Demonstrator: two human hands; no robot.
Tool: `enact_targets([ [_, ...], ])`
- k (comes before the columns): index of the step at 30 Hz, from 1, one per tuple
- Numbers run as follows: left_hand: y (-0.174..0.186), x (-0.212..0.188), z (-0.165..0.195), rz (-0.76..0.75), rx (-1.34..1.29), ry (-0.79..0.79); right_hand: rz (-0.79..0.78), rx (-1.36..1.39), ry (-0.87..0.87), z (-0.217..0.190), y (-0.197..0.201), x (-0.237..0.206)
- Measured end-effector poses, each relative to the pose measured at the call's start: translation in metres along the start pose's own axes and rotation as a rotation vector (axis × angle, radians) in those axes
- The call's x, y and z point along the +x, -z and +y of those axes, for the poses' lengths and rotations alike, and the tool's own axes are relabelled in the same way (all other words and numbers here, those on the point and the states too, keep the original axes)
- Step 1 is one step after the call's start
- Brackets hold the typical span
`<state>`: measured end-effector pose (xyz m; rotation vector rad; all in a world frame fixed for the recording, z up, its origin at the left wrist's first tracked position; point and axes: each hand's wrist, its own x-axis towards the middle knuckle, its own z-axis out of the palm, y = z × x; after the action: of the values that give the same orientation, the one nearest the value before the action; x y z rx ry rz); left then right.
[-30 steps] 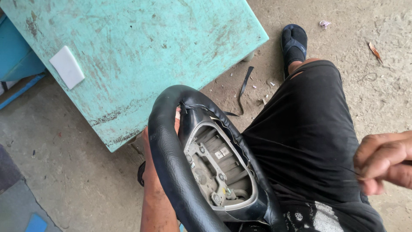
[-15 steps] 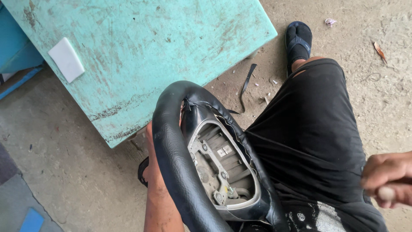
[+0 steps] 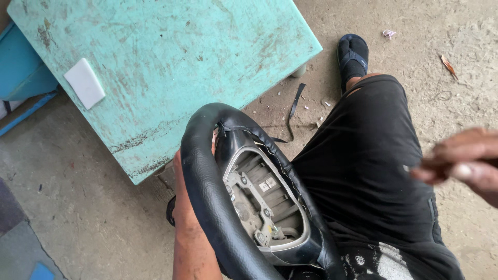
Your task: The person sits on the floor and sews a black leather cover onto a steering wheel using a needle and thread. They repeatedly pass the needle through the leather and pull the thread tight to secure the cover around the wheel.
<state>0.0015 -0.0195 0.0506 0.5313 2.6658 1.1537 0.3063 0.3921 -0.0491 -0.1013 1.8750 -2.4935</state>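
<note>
On lap, steering wheel (image 3: 218,207) runs upper-left to lower-right.

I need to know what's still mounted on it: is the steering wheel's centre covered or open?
Open. The steering wheel has no centre cover: the grey metal hub with its bolts and brackets lies bare inside the black rim, which the left hand holds.

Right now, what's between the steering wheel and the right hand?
In the head view, only the person's leg in black shorts lies between the steering wheel and the blurred right hand.
</note>
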Motion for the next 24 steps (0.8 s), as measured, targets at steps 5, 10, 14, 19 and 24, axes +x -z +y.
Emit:
enact_targets([
  [5, 0.0, 0.002, -0.002, -0.003, 0.004, -0.002, 0.175, 0.037, -0.11, -0.02, -0.009, 0.025],
  [10, 0.0, 0.003, -0.004, -0.006, 0.004, 0.002, 0.019, -0.042, 0.04, -0.043, -0.034, 0.062],
  [14, 0.0, 0.002, -0.005, -0.006, 0.001, -0.006, 0.06, -0.373, -0.002, -0.067, -0.061, 0.083],
  [19, -0.001, 0.005, -0.008, -0.01, -0.001, -0.011, 0.195, -0.903, 0.053, -0.084, -0.093, 0.12],
  [24, -0.001, 0.005, -0.012, -0.014, -0.005, 0.118, 0.101, -0.813, 0.204, -0.063, -0.141, 0.181],
])
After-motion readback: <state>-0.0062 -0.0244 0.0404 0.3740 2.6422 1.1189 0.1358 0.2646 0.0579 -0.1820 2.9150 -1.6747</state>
